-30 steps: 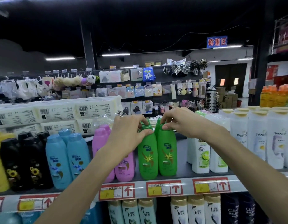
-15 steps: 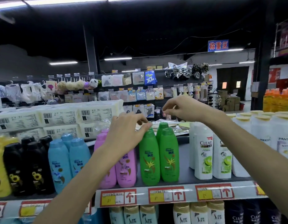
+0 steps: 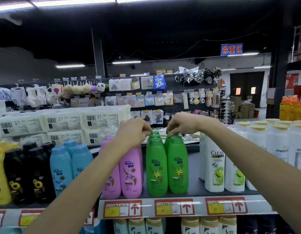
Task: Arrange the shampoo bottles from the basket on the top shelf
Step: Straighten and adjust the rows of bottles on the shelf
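Observation:
Green Rejoice shampoo bottles stand in two short rows on the top shelf (image 3: 195, 191). The front left one (image 3: 156, 168) and the front right one (image 3: 177, 166) each have more green bottles behind them. My left hand (image 3: 132, 130) pinches the cap of a rear bottle in the left row. My right hand (image 3: 181, 124) pinches the cap of a rear bottle in the right row. Both forearms reach up from below. The basket is out of view.
Pink bottles (image 3: 131, 171) touch the green ones on the left, then come blue (image 3: 62, 169), black (image 3: 36, 174) and yellow ones. White Clear bottles (image 3: 214, 168) stand to the right across a gap, with Pantene bottles (image 3: 281, 146) beyond. Wrapped tissue packs (image 3: 62, 122) are stacked behind.
My right hand has come down from above the shelf onto a rear green cap. My left hand has shifted onto the rear cap of the left green row.

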Demonstrator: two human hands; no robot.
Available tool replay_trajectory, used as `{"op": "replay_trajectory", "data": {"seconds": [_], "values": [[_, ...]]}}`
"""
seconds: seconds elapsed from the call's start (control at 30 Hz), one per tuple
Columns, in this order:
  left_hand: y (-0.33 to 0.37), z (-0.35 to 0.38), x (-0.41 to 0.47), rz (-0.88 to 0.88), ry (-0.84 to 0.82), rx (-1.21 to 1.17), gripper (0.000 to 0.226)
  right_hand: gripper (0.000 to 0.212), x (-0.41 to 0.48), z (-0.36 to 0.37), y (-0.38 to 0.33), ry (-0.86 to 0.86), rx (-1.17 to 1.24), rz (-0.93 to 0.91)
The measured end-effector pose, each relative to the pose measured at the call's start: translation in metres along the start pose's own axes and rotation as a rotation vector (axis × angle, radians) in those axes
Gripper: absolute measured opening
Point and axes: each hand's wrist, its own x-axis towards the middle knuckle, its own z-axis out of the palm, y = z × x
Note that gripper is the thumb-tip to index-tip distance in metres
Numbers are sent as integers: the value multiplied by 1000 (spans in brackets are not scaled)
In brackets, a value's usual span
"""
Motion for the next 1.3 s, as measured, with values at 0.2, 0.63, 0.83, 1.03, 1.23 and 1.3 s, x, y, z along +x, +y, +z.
{"op": "replay_trajectory", "data": {"seconds": [0.2,0.63,0.83,1.03,1.23,1.3], "values": [[-1,2,1,4,13,2,15,24,-5,-6,-3,-36,-4,-51],[-3,1,-6,27,63,-25,26,29,-14,-7,-6,-84,110,-60],[0,0,-10,48,98,-31,29,33,-20,-6,-4,-64,157,-27],[4,-3,-13,70,142,-49,30,36,-24,-1,-5,-13,193,22],[6,-1,-14,58,108,-72,36,36,-27,0,-7,17,142,58],[5,1,-15,58,106,-78,37,34,-28,-1,-8,18,147,55]]}}
